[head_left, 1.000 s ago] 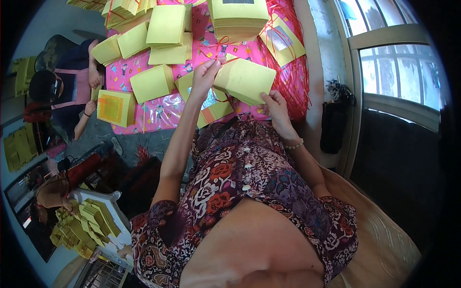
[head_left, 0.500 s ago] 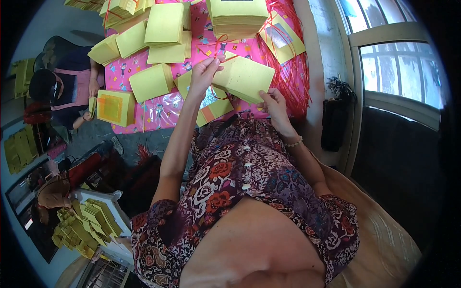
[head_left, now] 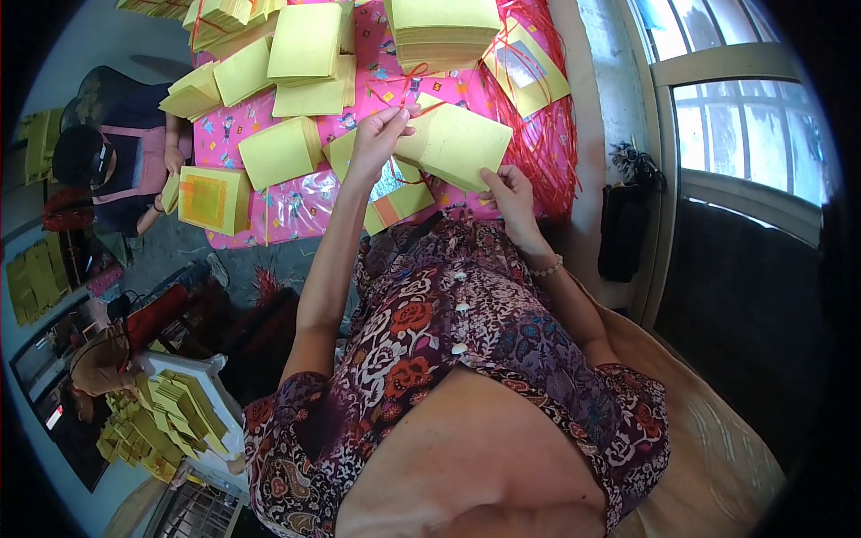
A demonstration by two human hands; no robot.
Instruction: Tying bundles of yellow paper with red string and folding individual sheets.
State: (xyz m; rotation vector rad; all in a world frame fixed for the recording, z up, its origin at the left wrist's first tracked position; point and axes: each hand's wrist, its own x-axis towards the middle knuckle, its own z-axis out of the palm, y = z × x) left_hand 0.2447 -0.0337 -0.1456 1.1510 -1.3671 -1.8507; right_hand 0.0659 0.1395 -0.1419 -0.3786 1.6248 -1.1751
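A stack of yellow paper (head_left: 466,143) lies tilted at the near edge of the table, with red string across its far left corner. My right hand (head_left: 513,199) pinches the stack's near right corner between thumb and fingers. At its far left side, my left hand (head_left: 380,142) is closed in a pinch on thin red string (head_left: 418,108). Beneath the stack lies another yellow sheet (head_left: 400,204) with a silver patch and an orange strip. Some of the string is hidden behind my left fingers and the paper.
Several yellow stacks, one large (head_left: 447,36), stand about the pink patterned tablecloth (head_left: 285,211). Red strings (head_left: 558,166) hang down the table's right side, beside a yellow sheet (head_left: 527,70). At the left, a person (head_left: 121,170) in a pink apron handles yellow paper. A barred window is at right.
Both my hands keep nearly the same place and grip. The person at the left has shifted slightly, their yellow paper now closer to the stack with the orange square.
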